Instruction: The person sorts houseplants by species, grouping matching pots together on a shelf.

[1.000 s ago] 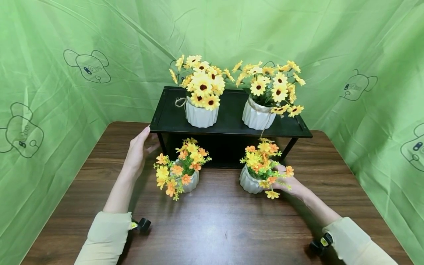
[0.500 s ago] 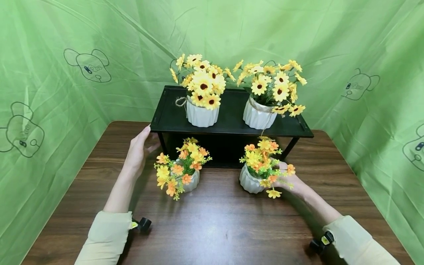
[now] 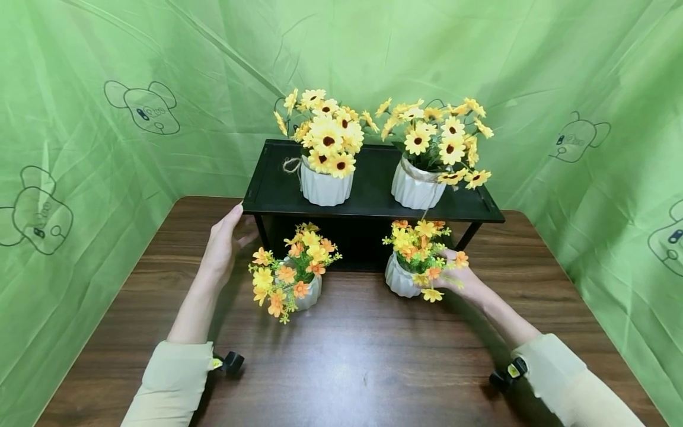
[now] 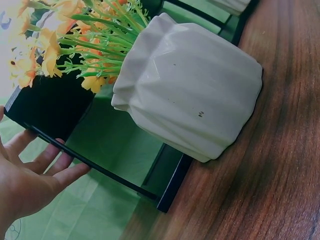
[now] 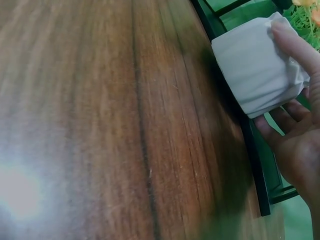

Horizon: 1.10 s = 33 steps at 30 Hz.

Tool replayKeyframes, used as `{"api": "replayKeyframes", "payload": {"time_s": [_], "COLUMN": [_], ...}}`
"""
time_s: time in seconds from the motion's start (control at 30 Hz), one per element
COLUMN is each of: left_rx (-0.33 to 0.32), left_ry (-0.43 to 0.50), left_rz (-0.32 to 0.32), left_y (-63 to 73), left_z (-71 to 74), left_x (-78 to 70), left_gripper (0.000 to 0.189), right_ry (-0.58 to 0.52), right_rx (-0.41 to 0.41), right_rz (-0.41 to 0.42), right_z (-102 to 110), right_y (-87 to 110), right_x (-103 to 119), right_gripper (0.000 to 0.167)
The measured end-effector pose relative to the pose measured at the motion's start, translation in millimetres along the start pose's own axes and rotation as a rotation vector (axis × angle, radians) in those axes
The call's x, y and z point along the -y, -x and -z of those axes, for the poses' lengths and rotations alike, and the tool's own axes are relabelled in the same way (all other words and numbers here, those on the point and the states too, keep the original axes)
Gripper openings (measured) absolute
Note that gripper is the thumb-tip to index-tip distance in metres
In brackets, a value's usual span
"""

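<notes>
My right hand grips a white fluted flowerpot with orange and yellow flowers, thumb on its near side and fingers beneath and behind. In the right wrist view the pot overlaps the front edge of a black two-tier shelf. At the shelf's left end, my left hand touches it with extended fingers. Its fingertips lie against the thin side post, and the thumb reaches up to the top board's corner. A matching flowerpot with orange and yellow flowers stands on the table before the shelf's left half.
Two white pots of yellow daisies, the left pot and the right pot, stand on the top tier. Under it lies the dark lower tier. A brown wooden table carries everything, with green cloth hanging behind and at both sides.
My right hand has raised its flowerpot slightly and moved it back toward the shelf. The left hand, the shelf and the other pots stay in place.
</notes>
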<state>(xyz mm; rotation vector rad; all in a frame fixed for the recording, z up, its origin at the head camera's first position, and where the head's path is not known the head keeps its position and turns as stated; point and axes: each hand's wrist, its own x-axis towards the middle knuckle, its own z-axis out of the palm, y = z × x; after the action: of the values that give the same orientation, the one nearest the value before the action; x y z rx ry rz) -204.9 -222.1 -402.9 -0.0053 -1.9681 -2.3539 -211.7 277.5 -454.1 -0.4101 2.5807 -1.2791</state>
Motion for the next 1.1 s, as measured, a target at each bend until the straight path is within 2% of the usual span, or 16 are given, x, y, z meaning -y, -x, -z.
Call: {"api": "replayKeyframes", "payload": {"time_s": [0.07,0.17,0.33,0.43,0.57,0.77,0.87,0.93,1.1], "left_rx": [0.000,-0.003,-0.005,-0.004,-0.001,0.004,0.005,0.007,0.007], "left_ry": [-0.001,-0.002,0.001,0.002,0.000,-0.003,-0.008,-0.010,-0.015], "left_rz": [-0.001,-0.003,-0.004,-0.003,-0.003,-0.004,-0.004,-0.004,-0.005], "left_y": [0.1,0.3,0.8,0.9,0.8,0.2,0.0,-0.1,-0.1], "left_z": [-0.2,-0.2,0.1,0.1,0.2,0.0,-0.2,-0.2,0.0], "left_x": [-0.2,-0.3,-0.4,-0.4,-0.2,0.3,0.3,0.2,0.1], "left_gripper": [0.040,0.039,0.037,0.037,0.039,0.041,0.043,0.044,0.046], "right_ry": [0.061,0.032,0.085,0.095,0.040,0.072,0.030,0.025,-0.078], "right_rx": [0.006,0.007,0.002,-0.010,-0.033,-0.054,-0.075,-0.093,-0.105], "right_rz": [0.019,0.031,0.119,0.125,0.078,0.014,-0.029,-0.039,-0.049], "right_z": [1,3,5,5,4,4,3,3,4], "right_y": [-3.4,-7.6,-18.4,-24.7,-31.3,-42.4,-46.7,-49.6,-59.6], "right_x": [-2,-4,-7,-8,-6,-4,-3,-3,-6], "right_gripper": [0.039,0.034,0.025,0.020,0.023,0.041,0.022,0.021,0.039]}}
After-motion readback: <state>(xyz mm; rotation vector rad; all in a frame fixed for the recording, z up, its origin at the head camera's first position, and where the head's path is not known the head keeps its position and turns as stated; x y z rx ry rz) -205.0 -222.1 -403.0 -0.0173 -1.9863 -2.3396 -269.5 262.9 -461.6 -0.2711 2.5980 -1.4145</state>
